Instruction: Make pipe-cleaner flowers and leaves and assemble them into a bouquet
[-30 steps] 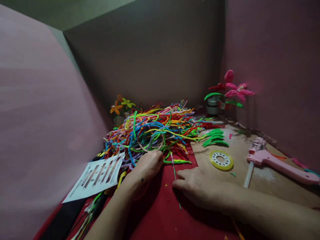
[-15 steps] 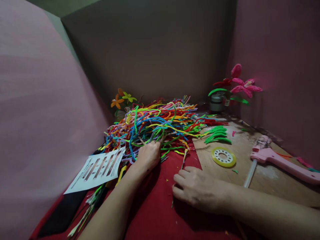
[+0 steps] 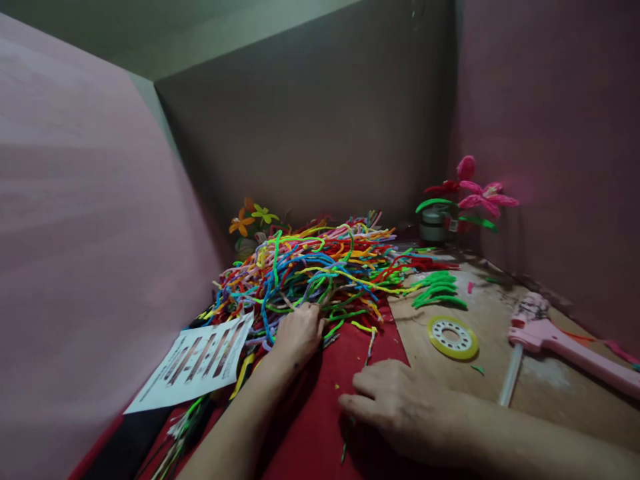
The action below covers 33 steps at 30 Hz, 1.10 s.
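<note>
My right hand [image 3: 395, 400] looks pinched on a thin stem [image 3: 370, 350] over the red cloth [image 3: 315, 413], fingers [image 3: 360, 407] hiding its middle. It points away from me, far end leaning right. My left hand [image 3: 300, 330] is further from it, at the front of the pipe cleaner pile [image 3: 320, 267], can't tell if it's gripping one. Grey pot [image 3: 433, 225] at the back: pink flower [image 3: 487, 195] beside it, no idea if it's actually in there.

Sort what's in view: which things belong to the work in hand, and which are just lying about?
Apparently in use:
- thin stem, running under the right hand; the grip is hidden
- pile of fuzzy stems, left hand at its near edge

Apparently lying about, untouched:
- tape roll
- pink glue gun
- printed sheet
- green pieces
- pink flower
</note>
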Each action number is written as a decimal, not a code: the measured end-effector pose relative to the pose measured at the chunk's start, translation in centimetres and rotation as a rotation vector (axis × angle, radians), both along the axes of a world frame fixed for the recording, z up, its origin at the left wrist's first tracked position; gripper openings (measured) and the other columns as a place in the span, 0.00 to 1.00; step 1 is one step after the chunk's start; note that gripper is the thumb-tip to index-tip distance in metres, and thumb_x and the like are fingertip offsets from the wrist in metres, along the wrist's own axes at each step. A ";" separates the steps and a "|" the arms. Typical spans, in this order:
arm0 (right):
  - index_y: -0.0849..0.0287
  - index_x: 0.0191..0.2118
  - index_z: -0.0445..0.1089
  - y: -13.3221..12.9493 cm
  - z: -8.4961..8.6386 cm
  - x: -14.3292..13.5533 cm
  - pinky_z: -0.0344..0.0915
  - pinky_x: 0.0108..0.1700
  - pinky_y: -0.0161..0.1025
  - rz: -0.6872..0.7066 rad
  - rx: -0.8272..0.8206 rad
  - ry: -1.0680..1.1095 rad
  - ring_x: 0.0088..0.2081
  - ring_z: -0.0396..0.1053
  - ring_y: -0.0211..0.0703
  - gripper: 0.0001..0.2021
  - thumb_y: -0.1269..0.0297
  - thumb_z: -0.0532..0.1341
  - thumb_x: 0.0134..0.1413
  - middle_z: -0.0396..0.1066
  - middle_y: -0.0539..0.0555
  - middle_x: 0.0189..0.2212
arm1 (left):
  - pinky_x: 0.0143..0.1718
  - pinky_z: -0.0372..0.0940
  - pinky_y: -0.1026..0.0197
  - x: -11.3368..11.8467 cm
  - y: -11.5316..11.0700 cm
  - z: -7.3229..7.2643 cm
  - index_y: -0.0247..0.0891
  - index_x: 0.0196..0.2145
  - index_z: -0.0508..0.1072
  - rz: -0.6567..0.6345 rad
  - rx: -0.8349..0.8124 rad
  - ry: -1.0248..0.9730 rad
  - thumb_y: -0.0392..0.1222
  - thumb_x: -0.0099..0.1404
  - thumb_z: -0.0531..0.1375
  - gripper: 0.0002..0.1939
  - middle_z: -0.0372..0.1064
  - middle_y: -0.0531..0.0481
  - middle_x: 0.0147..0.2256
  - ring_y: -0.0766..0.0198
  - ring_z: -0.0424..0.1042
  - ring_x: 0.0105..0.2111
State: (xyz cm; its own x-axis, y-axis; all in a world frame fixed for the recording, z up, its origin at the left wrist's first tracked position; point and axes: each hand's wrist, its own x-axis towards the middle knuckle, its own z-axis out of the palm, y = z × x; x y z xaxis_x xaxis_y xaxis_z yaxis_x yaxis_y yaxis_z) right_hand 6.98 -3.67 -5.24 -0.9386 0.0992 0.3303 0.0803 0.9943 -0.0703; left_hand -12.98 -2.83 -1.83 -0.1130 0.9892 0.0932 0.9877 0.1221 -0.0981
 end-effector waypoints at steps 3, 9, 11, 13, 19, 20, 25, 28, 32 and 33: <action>0.59 0.36 0.64 -0.1 -0.3 0.1 0.45 0.25 0.37 -0.018 -0.064 0.034 0.25 0.59 0.37 0.07 0.73 0.51 0.53 0.66 0.50 0.27 | 0.33 0.59 0.63 -0.3 0.0 -0.2 0.38 0.32 0.69 -0.025 0.072 -0.037 0.45 0.64 0.48 0.13 0.71 0.46 0.34 0.61 0.70 0.35; 0.59 0.31 0.65 -0.1 0.1 0.3 0.44 0.23 0.36 -0.040 -0.134 0.064 0.23 0.57 0.35 0.06 0.73 0.52 0.51 0.66 0.50 0.25 | 0.31 0.58 0.65 -0.3 -0.3 -0.6 0.38 0.30 0.69 -0.086 0.206 -0.093 0.42 0.64 0.48 0.11 0.72 0.49 0.30 0.63 0.70 0.30; 0.60 0.30 0.65 0.0 0.4 0.4 0.44 0.23 0.35 -0.071 -0.141 0.060 0.23 0.57 0.34 0.06 0.73 0.52 0.51 0.65 0.50 0.24 | 0.31 0.58 0.65 -0.1 -0.4 -0.6 0.39 0.31 0.69 -0.121 0.249 -0.139 0.43 0.64 0.49 0.11 0.71 0.50 0.29 0.64 0.70 0.29; 0.59 0.29 0.66 0.1 0.6 0.4 0.44 0.23 0.35 -0.100 -0.148 0.068 0.23 0.57 0.34 0.07 0.73 0.52 0.51 0.65 0.49 0.23 | 0.31 0.59 0.65 0.1 -0.5 -0.7 0.39 0.33 0.69 -0.162 0.324 -0.207 0.43 0.64 0.49 0.11 0.72 0.50 0.29 0.65 0.70 0.29; 0.60 0.27 0.66 0.0 0.8 0.4 0.46 0.23 0.35 -0.102 -0.149 0.127 0.22 0.57 0.33 0.07 0.74 0.53 0.51 0.65 0.49 0.22 | 0.31 0.62 0.65 0.2 -0.7 -1.0 0.40 0.53 0.59 -0.169 0.458 -0.291 0.41 0.63 0.51 0.20 0.71 0.51 0.31 0.64 0.71 0.28; 0.60 0.27 0.66 0.0 0.7 0.4 0.47 0.23 0.35 -0.099 -0.151 0.133 0.22 0.57 0.33 0.08 0.74 0.53 0.51 0.65 0.49 0.22 | 0.31 0.63 0.64 0.2 -0.6 -0.8 0.40 0.55 0.56 -0.150 0.464 -0.275 0.40 0.63 0.52 0.23 0.70 0.50 0.32 0.64 0.71 0.29; 0.60 0.26 0.66 -0.3 0.8 0.3 0.48 0.23 0.34 -0.091 -0.161 0.183 0.22 0.60 0.33 0.08 0.75 0.53 0.50 0.66 0.49 0.22 | 0.41 0.63 0.58 -0.1 0.4 2.9 0.36 0.55 0.55 -0.165 0.617 -0.146 0.39 0.62 0.53 0.24 0.66 0.44 0.40 0.59 0.68 0.40; 0.61 0.26 0.67 -0.2 1.0 0.1 0.48 0.23 0.34 -0.093 -0.152 0.188 0.22 0.61 0.33 0.07 0.76 0.54 0.49 0.67 0.50 0.22 | 0.47 0.60 0.56 -0.5 2.8 6.2 0.36 0.50 0.62 -0.231 0.610 -0.050 0.41 0.62 0.53 0.19 0.64 0.43 0.43 0.57 0.64 0.45; 0.61 0.25 0.67 0.1 0.9 0.0 0.48 0.22 0.34 -0.110 -0.148 0.205 0.22 0.60 0.33 0.07 0.77 0.54 0.47 0.67 0.50 0.21 | 0.50 0.56 0.52 -1.9 7.5 7.6 0.37 0.54 0.61 -0.145 0.515 0.081 0.48 0.59 0.55 0.26 0.60 0.40 0.50 0.52 0.59 0.50; 0.61 0.25 0.67 0.2 0.9 0.1 0.47 0.22 0.34 -0.113 -0.149 0.210 0.22 0.60 0.33 0.07 0.76 0.54 0.47 0.67 0.50 0.21 | 0.51 0.55 0.51 -2.4 8.5 7.3 0.37 0.55 0.59 -0.097 0.483 0.111 0.50 0.58 0.56 0.29 0.58 0.39 0.52 0.50 0.56 0.52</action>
